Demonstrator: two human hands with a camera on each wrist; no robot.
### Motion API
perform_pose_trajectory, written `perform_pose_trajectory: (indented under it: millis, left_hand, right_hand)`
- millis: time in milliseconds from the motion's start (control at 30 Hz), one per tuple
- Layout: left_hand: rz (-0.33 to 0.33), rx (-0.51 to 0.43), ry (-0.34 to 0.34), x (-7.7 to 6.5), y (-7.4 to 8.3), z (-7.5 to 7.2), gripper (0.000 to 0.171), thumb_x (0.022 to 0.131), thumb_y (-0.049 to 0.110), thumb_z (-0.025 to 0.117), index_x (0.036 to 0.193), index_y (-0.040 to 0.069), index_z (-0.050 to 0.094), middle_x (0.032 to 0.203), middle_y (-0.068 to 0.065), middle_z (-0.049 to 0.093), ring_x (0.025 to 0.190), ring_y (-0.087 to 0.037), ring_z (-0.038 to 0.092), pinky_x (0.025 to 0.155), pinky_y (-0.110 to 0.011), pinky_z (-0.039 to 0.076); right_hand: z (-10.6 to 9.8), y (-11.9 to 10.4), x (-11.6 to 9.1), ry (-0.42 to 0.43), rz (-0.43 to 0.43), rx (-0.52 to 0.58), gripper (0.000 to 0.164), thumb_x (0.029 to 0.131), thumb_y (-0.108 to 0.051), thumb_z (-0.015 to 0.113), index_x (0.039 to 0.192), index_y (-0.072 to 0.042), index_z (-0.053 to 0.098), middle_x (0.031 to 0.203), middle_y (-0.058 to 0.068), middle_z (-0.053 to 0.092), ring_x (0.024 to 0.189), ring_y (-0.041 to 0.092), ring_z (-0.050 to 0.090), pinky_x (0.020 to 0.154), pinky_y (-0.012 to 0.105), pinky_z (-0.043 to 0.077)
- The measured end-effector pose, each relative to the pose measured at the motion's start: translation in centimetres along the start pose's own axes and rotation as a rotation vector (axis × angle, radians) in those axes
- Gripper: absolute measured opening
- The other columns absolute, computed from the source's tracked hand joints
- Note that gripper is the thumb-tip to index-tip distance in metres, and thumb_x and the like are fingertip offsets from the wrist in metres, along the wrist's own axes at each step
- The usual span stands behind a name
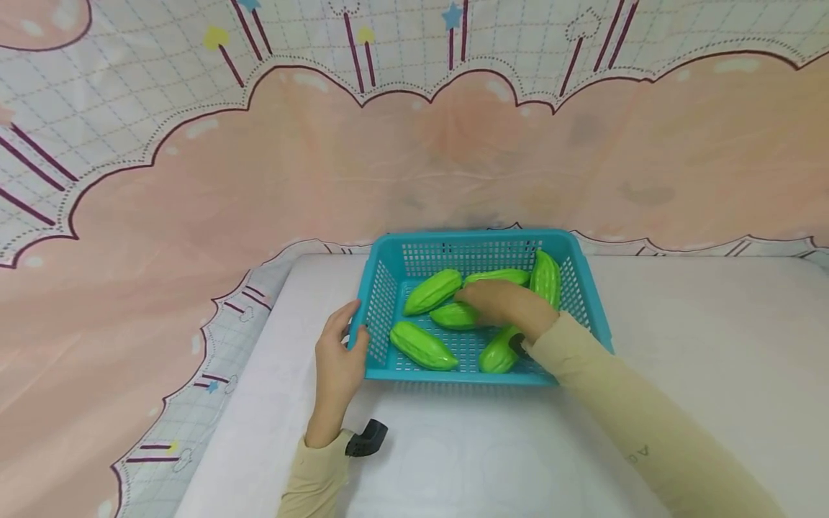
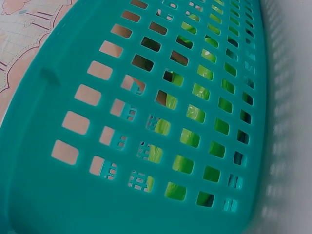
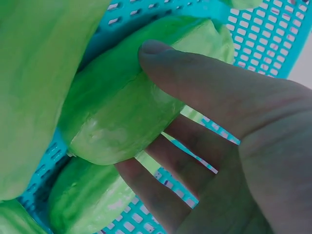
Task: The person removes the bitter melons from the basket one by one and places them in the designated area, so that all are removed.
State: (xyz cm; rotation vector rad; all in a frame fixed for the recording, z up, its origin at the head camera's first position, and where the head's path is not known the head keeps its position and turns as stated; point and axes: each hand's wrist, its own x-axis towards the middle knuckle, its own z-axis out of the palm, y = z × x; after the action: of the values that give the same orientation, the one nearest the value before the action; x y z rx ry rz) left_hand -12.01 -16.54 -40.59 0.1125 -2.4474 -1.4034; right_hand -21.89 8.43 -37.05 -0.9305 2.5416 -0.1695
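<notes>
Several bright green ridged gourds lie in a teal plastic basket (image 1: 479, 235), seen from above in the head view. My right hand (image 1: 501, 302) reaches over the basket's front right part and grips a gourd (image 3: 122, 107) near the middle. In the right wrist view the thumb (image 3: 170, 63) presses on top of it and the fingers reach underneath. Another gourd (image 1: 499, 351) lies below my right wrist. My left hand (image 1: 340, 356) rests at the basket's left rim, thumb and fingers spread against it. The left wrist view shows the perforated wall (image 2: 112, 161) close up, the hand itself out of sight.
Other gourds lie at the basket's front left (image 1: 424, 345), back left (image 1: 432, 291) and right side (image 1: 546, 277). The basket stands on a white tabletop (image 1: 466, 446). Behind it hangs a pink patterned cloth (image 1: 453, 165).
</notes>
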Motion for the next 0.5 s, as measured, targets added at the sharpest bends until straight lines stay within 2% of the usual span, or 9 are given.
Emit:
perform_pose_trajectory:
  millis: [233,500]
  left_hand:
    - [0.006,0.000,0.007,0.01,0.21,-0.17,0.044,0.096,0.003,0.055,0.140,0.004,0.055,0.145,-0.014,0.052,0.117,-0.035,0.059,0.088,-0.052,0.055]
    - [0.014,-0.013,-0.003,0.07,-0.02,-0.11,0.044,0.096,0.003,0.055,0.140,0.004,0.055,0.145,-0.014,0.051,0.118,-0.035,0.059,0.089,-0.052,0.054]
  right_hand:
    - [-0.23,-0.11,0.09,0.010,0.003,-0.021,0.041,0.092,-0.004,0.065,0.132,-0.003,0.059,0.120,0.012,0.067,0.116,0.031,0.061,0.100,0.044,0.050]
    - [-0.50,-0.07,-0.35,0.043,-0.007,-0.039,0.038,0.090,-0.002,0.066,0.128,-0.006,0.063,0.112,0.008,0.069,0.107,0.026,0.064,0.093,0.041,0.053]
